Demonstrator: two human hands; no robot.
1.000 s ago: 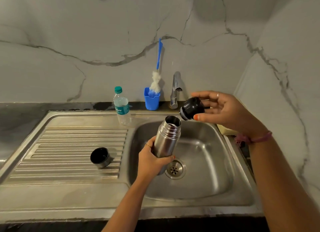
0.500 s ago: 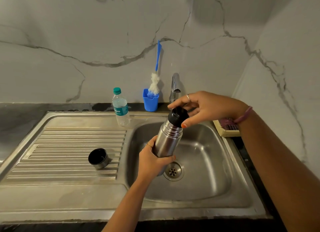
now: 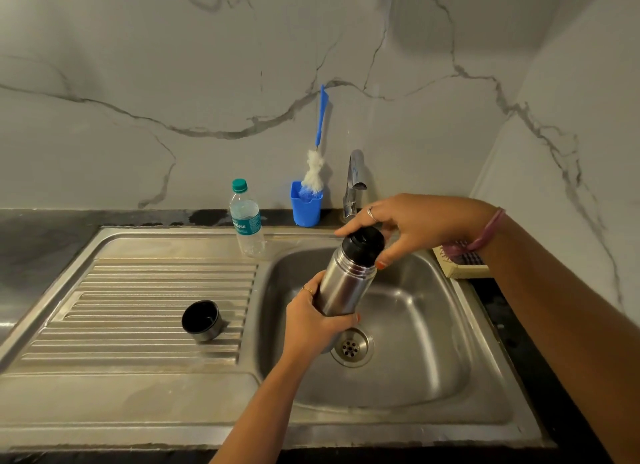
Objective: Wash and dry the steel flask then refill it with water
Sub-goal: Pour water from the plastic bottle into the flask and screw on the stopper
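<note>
We are holding the flask (image 3: pixel 346 283) tilted over the sink (image 3: pixel 398 325), its black stopper (image 3: pixel 364 242) seated on the mouth.

Our left hand (image 3: pixel 313 319) is gripping the flask's lower body while our right hand (image 3: pixel 412 226) is pinching the stopper, thumb and fingertips curled round it. The cup (image 3: pixel 201 320) is lying apart on the drainboard (image 3: pixel 138 290), so capping is not yet finished. Beyond are standing a bottle (image 3: pixel 246 218), a brush (image 3: pixel 317 158) in its blue holder (image 3: pixel 306 205) and the tap (image 3: pixel 354 183), which is showing no stream. We are judging the work to be near its end, though we cannot tell whether the flask is filled.
</note>
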